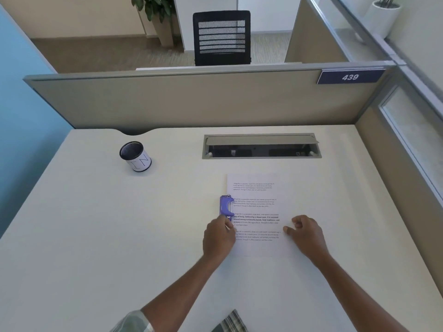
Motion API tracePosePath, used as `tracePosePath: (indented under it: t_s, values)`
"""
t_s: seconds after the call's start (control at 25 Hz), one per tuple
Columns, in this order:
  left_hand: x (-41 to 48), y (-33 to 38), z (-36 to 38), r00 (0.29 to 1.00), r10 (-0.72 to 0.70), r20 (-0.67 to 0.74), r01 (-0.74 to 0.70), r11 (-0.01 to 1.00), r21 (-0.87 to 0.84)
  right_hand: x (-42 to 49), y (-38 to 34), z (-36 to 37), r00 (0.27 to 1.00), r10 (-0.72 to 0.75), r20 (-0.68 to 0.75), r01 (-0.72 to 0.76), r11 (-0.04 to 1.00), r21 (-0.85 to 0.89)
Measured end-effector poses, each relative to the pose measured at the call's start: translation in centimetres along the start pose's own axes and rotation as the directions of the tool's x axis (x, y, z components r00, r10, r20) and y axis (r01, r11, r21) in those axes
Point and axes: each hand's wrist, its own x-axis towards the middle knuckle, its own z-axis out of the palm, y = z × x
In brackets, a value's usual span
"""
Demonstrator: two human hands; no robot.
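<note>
A printed sheet of paper (257,204) lies flat on the white desk (96,236), a little right of centre. A small purple hole punch (226,207) sits on the sheet's left edge. My left hand (219,237) is just below the punch, its fingers curled at the punch's near end; whether they grip it is hidden by the back of the hand. My right hand (305,232) rests on the sheet's lower right part with its fingers curled and the thumb pointing left, holding nothing.
A black mesh pen cup (135,156) with a white label stands at the back left. An open cable hatch (261,146) is set into the desk's far side. A beige partition (191,99) with a "439" plate closes the back and right.
</note>
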Motion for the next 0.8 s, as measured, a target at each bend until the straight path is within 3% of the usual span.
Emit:
tracePosePath:
  t_s: [0.24, 0.8]
  values:
    - [-3.1, -1.7, 2.4, 0.989, 0.114, 0.089, -0.122, 0.988, 0.095, -3.0, 0.5, 1.0, 1.0, 0.019, -0.002, -0.019, 1.0, -0.009]
    - [-2.1, -1.1, 2.8, 0.989, 0.007, 0.149, -0.023, 0.994, 0.104, -4.7, -0.7, 2.8, 0.993, 0.094, -0.069, -0.093, 0.996, 0.01]
